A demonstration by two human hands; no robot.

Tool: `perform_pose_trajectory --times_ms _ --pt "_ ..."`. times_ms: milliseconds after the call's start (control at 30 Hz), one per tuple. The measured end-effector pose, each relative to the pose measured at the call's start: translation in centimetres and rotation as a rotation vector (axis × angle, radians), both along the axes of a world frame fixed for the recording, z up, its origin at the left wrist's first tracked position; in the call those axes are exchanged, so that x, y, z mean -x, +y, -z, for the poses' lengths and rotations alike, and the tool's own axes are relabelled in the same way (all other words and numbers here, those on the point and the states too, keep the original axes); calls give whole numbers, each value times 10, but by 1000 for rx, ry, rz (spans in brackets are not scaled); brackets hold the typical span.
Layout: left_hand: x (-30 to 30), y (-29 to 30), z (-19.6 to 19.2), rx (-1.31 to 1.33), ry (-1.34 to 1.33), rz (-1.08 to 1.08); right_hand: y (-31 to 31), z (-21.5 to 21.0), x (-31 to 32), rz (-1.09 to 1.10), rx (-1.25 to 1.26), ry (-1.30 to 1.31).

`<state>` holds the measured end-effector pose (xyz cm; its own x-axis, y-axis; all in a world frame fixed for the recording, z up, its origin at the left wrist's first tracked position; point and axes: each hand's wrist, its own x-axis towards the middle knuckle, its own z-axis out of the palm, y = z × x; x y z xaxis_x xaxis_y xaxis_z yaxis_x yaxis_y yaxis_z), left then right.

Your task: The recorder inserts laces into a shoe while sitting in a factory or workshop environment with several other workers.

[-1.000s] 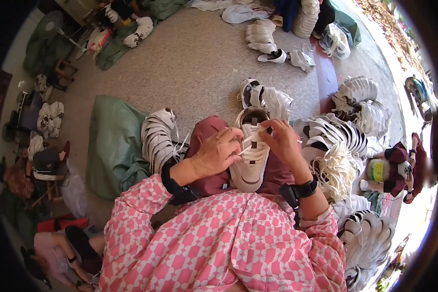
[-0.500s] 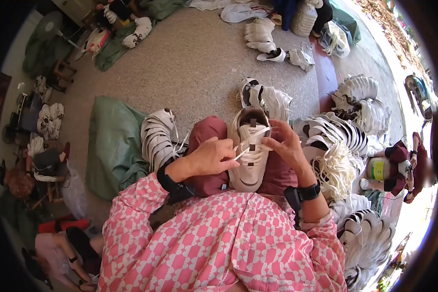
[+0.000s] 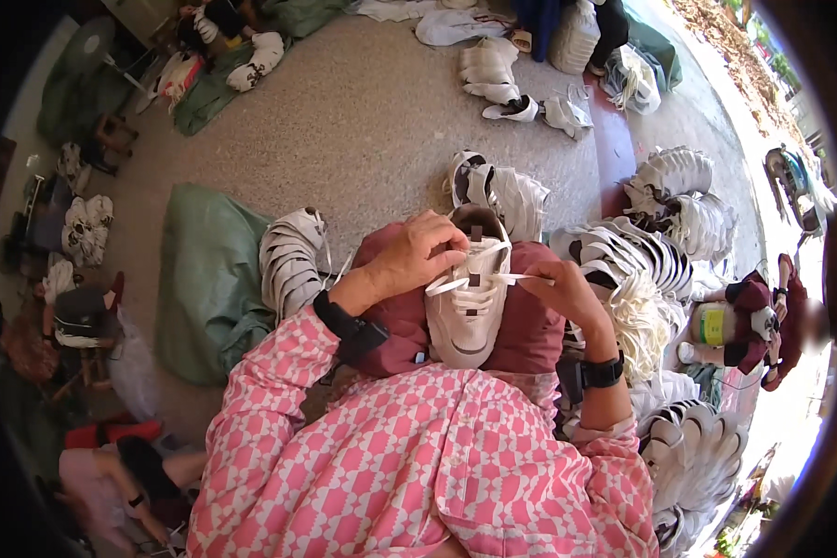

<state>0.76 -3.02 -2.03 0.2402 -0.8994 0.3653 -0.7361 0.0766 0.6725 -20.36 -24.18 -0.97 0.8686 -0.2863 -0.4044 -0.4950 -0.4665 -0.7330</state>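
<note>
A cream sneaker [image 3: 465, 337] rests between my knees, toe toward me, its dark-lined opening facing away. White shoelace [image 3: 514, 278] crosses its tongue in several rows. My right hand [image 3: 567, 294], on the right of the shoe, pinches a lace end drawn out sideways from the eyelets. Over the upper left eyelets, my left hand [image 3: 418, 253] is closed, thumb and fingertips pinching at the lace; the exact grip is partly hidden. A loose lace loop lies just below those fingertips, on the shoe's left side.
Nested shoe uppers [image 3: 291, 260] stand left of my knee beside a green cloth [image 3: 205, 284]. More uppers [image 3: 516, 200] lie ahead. At right are piled uppers [image 3: 628, 249] and a bundle of white laces [image 3: 640, 321]. Other people sit at both sides, one person [image 3: 781, 321] at far right.
My left hand has moved up and right, from beside the shoe to its upper eyelets. My right hand has shifted down and outward, drawing a lace end to the right.
</note>
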Motion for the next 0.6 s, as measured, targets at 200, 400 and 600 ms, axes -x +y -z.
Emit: perform_pose_trajectory --times_ms 200,400,600 --pt "0 -24 17 -236 42 87 2 -36 -29 168 -456 -265" --pt "9 -26 12 -353 42 134 44 -63 -82 -150 -419 -505" --pt "15 -32 36 -131 104 -50 18 -69 -85 49 236 -782"
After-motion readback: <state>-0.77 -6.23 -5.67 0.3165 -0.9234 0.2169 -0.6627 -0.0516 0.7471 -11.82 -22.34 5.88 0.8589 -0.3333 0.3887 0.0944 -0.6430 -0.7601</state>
